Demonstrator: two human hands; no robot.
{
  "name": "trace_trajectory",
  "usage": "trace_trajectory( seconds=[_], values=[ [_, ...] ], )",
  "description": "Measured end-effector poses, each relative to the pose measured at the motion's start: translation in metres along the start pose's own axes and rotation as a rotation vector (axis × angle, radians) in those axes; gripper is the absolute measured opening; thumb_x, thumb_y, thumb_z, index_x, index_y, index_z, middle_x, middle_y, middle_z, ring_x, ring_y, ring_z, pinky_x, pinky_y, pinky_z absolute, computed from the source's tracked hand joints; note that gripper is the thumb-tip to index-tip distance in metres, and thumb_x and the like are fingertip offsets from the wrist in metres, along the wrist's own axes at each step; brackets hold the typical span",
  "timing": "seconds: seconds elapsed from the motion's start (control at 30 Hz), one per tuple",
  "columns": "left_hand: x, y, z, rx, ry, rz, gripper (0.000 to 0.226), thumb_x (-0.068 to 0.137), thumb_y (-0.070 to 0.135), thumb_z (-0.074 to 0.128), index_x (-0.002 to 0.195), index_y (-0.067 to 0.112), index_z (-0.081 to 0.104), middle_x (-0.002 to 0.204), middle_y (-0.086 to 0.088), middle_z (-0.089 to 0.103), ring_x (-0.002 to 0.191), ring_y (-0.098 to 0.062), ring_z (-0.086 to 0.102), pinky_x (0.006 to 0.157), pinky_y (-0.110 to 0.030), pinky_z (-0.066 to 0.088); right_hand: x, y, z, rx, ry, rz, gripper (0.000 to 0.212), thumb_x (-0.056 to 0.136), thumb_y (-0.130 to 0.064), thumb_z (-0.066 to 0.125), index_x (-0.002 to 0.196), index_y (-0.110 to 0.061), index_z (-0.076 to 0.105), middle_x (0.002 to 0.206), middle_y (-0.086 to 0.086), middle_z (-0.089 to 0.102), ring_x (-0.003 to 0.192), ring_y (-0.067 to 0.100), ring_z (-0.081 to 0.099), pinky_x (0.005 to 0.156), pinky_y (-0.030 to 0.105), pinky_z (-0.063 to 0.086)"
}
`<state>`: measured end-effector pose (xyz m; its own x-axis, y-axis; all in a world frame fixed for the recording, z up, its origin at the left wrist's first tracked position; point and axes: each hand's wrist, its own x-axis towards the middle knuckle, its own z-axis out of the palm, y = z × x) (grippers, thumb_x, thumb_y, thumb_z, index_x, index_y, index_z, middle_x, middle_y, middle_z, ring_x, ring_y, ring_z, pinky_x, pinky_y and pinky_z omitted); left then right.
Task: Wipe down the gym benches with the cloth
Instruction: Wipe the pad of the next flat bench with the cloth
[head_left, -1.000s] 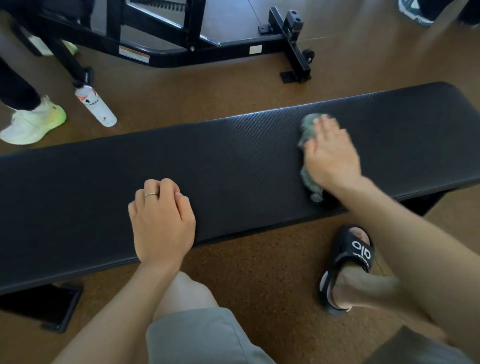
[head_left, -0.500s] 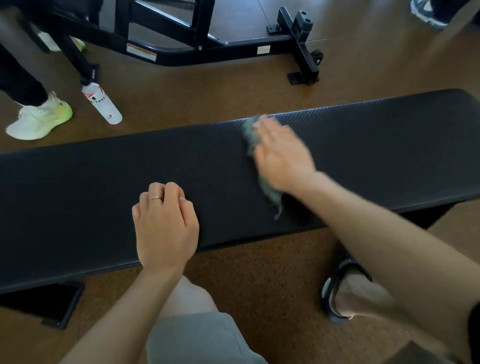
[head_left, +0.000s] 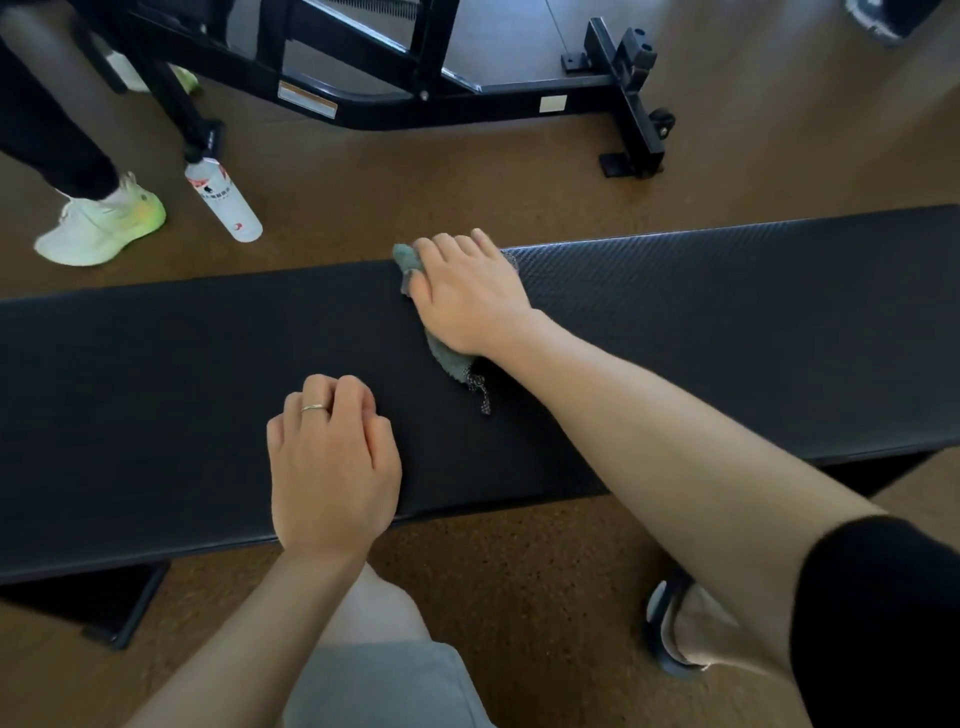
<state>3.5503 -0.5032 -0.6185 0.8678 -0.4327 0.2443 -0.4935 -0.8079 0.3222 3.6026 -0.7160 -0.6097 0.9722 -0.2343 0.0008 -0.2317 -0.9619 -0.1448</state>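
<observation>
1. Right hand (head_left: 467, 291): flat, palm down, fingers extended and close together, pressing on a crumpled grey-green cloth (head_left: 448, 359) at the far edge of the bench. Not clenched around it, just pinning it to the pad.
2. Cloth: mostly hidden under the palm. One bunched corner sticks out by the fingertips at the far edge, another flap trails out under the wrist with a frayed darker end lying on the pad.
3. Left hand (head_left: 332, 462): loosely curled, fingers tucked together, knuckles resting on the near half of the pad, holding nothing. Thin silver ring (head_left: 316, 408) on one finger. Well apart from the right hand.
4. Long flat black padded gym bench (head_left: 727, 332): spans the view left to right, textured weave visible on the right part. Black base foot (head_left: 119, 608) shows under the left end.
5. Person's own gear: black sleeve on the right upper arm, grey shorts (head_left: 384, 686) bottom centre, dark slide sandal (head_left: 662, 631) on the foot partly hidden behind the right forearm.
6. Speckled brown floor (head_left: 519, 597) all around.
7. Beyond the bench: white cylindrical bottle (head_left: 224, 200) with red print, tilted on the floor. Just left of it, a white and lime-green sneaker (head_left: 101, 226) on another person's foot, dark trouser leg above.
8. Top: black steel equipment frame (head_left: 467, 98) with white labels.
</observation>
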Motion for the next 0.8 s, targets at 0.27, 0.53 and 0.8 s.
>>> trace_trajectory(
  seconds=[0.27, 0.53, 0.8],
  values=[
    [0.000, 0.001, 0.002, -0.014, 0.014, -0.010, 0.023, 0.095, 0.022, 0.032, 0.088, 0.016, 0.053, 0.094, -0.002, 0.051, 0.083, -0.022, 0.046, 0.077, -0.041, 0.038, -0.072, 0.191, -0.024, -0.006, 0.048, 0.589, 0.053, 0.105, -0.031, 0.019, 0.142, -0.006, 0.046, 0.150, 0.013, 0.047, 0.144, 0.028, 0.035, 0.124, 0.051, 0.013],
    [0.000, 0.002, 0.002, -0.006, -0.004, -0.022, 0.026, 0.096, 0.027, 0.031, 0.091, 0.016, 0.054, 0.096, -0.004, 0.053, 0.086, -0.022, 0.047, 0.080, -0.042, 0.039, -0.093, 0.018, 0.002, 0.046, 0.007, 0.212, 0.076, 0.095, -0.039, 0.001, 0.162, -0.007, 0.018, 0.169, 0.012, 0.014, 0.157, 0.028, 0.011, 0.127, 0.048, 0.009],
    [0.000, 0.001, 0.002, 0.008, -0.007, -0.019, 0.023, 0.096, 0.026, 0.033, 0.092, 0.017, 0.053, 0.096, -0.003, 0.052, 0.087, -0.022, 0.047, 0.080, -0.043, 0.039, -0.116, 0.003, -0.006, -0.020, 0.270, 0.015, 0.026, 0.096, -0.032, 0.060, 0.111, -0.011, 0.065, 0.117, 0.011, 0.062, 0.111, 0.031, 0.058, 0.098, 0.043, 0.047]
  ],
)
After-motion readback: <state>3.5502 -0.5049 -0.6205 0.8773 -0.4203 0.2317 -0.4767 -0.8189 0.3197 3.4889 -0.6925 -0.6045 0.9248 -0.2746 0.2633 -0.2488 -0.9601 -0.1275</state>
